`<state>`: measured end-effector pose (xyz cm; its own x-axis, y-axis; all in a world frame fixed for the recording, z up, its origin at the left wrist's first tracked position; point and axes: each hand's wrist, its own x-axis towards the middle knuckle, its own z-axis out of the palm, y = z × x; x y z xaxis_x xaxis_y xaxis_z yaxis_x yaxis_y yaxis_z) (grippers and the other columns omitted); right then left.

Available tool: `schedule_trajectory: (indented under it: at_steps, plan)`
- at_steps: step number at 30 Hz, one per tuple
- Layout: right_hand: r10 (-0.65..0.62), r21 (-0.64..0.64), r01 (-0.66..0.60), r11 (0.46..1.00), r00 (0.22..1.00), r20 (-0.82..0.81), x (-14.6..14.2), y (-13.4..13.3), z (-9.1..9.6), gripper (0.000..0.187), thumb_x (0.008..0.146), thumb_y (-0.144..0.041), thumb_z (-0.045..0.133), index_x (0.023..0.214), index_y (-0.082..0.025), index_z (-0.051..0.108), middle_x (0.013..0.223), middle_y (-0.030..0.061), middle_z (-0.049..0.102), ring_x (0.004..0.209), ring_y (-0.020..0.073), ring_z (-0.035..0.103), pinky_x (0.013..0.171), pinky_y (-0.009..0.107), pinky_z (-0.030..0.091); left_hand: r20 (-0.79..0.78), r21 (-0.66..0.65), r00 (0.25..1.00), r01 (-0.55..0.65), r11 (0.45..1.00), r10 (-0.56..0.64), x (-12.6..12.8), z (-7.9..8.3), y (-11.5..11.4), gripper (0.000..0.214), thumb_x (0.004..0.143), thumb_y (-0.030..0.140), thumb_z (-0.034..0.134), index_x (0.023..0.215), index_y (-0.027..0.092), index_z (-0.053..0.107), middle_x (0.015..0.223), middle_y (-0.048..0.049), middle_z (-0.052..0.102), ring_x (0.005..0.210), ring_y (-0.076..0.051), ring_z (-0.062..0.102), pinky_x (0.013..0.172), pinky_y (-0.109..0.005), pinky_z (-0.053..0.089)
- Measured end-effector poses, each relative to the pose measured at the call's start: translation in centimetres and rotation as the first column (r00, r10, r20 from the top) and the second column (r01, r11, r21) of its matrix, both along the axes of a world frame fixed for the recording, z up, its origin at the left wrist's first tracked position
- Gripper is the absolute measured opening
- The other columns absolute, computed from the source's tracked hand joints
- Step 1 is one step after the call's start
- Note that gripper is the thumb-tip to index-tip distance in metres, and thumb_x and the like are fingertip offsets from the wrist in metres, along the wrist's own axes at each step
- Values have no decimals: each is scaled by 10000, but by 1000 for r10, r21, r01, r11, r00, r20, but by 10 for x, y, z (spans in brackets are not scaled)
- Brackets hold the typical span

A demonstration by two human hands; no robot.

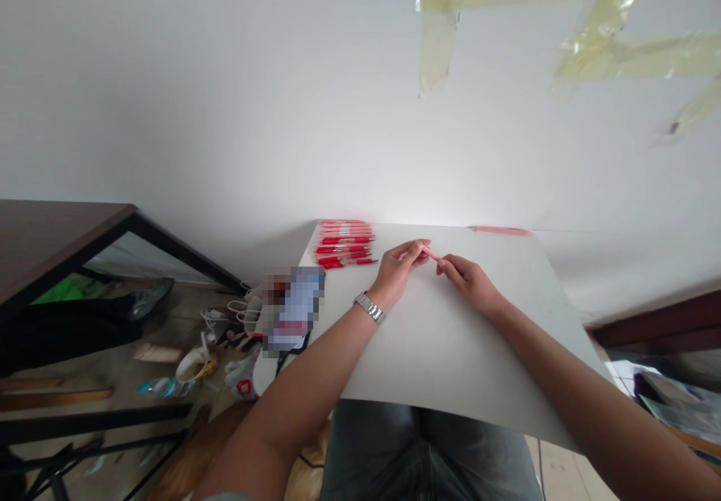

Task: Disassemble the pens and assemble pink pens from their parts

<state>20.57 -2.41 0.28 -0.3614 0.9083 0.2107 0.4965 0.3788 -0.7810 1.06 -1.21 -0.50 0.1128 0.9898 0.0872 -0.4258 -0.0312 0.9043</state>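
Two hands on one slim pink piece

At the middle of the frame, a slim, pen-like pink piece (432, 254) slants between the person's hands, just above the white table (451, 366). The fingers of the left hand (401, 264) are closed on its upper-left end; the right hand (469, 282) pinches the lower-right end between thumb and curled fingers. Only a short middle stretch shows, so its tips cannot be made out.

It looks smooth and straight, probably plastic: very light, stiff along its length, a little slippery and inclined to roll if put down loose. It should bear a firm pinch, though hard bending across the middle could crack it. The best hold is likely near each end, thumb against fingertips, keeping both hands in line with its length.

Left of centre, a row of red and pink pens (343, 250) lies side by side on the table; right of centre, slim pinkish-red sticks (501, 230) lie along its far edge.
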Motion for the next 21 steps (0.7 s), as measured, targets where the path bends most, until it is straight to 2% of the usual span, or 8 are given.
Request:
schedule_trajectory:
  at_steps: [10, 21]
  plan:
    - [0, -10, 0, 1000, 1000, 2, 0, 1, 1, 459, 1043, -561, 410, 884, -210, 660, 725, -1, 588, 667, 165, 509, 680, 308, 411, 2, -11, 1000, 5, 1000, -5, 0, 1, 1, 369, 846, 518, 796, 991, 181, 830, 1146, -107, 766, 973, -185, 691, 1017, -389, 550]
    - [-17, 5, 17, 1000, 1000, 16, -1, -1, 2, 435, 1035, -544, 433, 874, -210, 660, 710, -1, 604, 652, 163, 516, 667, 302, 410, -2, -6, 1000, -11, 1000, 11, -1, 1, 0, 348, 849, 514, 795, 921, 176, 841, 1218, -112, 751, 1008, -199, 695, 1049, -408, 545]
